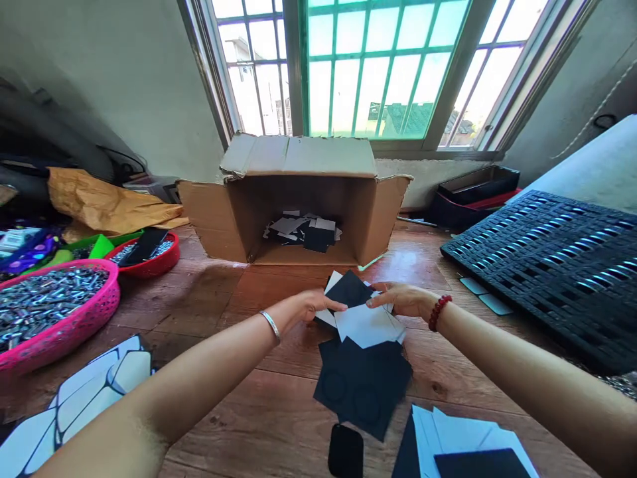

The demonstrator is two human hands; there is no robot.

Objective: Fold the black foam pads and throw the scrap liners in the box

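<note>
Both hands grip a loose bunch of black and white sheets (365, 325) above the wooden floor. My left hand (318, 305), below a silver bangle, pinches the bunch from the left, its thumb on top. On the opposite side my right hand (398, 299), with a red bead bracelet at the wrist, has its thumb over the same sheets and its fingers underneath. Just below them lie black square sheets (365, 385) with faint ring marks. A small rounded black piece (346, 451) rests nearer to me. Whether the sheets are card or foam I cannot tell.
An open cardboard box (298, 156) on its side holds black and white scraps (303, 231). Left are a pink basket (112, 299) of small metal parts, a red basket (172, 255) and white pieces (94, 385). Right are a black slatted panel (547, 265) and stacked sheets (462, 431).
</note>
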